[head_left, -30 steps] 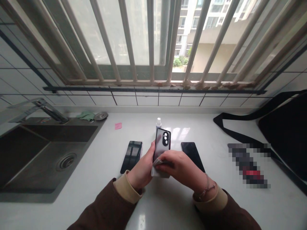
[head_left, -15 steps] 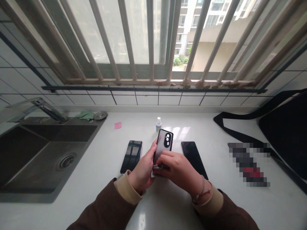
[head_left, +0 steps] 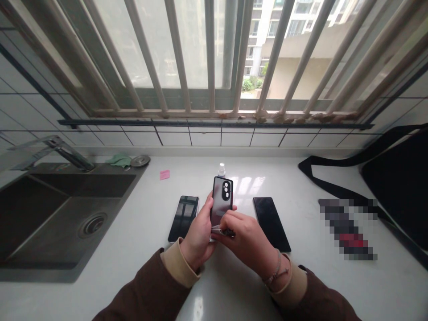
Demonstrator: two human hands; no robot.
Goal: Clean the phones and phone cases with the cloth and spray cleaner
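My left hand (head_left: pixel 199 232) is closed around a phone case (head_left: pixel 220 203), holding it tilted up by its left side. The case is smoky and translucent with a black rim, and the white counter shows through its camera holes. My right hand (head_left: pixel 242 232) is closed on a small folded grey-and-white cloth (head_left: pixel 218 229), pressed against the lower part of the case. Most of the cloth is hidden by the fingers. A phone (head_left: pixel 183 218) lies screen up left of my hands. On the right lies another dark phone (head_left: pixel 271 223), partly beside my right wrist.
Behind the case stands a small white-capped bottle (head_left: pixel 221 169), mostly hidden. A pink paper note (head_left: pixel 164 174) lies on the counter (head_left: pixel 133 232). The sink (head_left: pixel 53 214) is at left, with a green cloth (head_left: pixel 118 161) behind. At right are a black bag (head_left: pixel 397 178) and a blurred-out object (head_left: pixel 347 229).
The phone case has shifted a little left and turned more upright, now covering more of the bottle. My right hand with the cloth has moved slightly left along with it.
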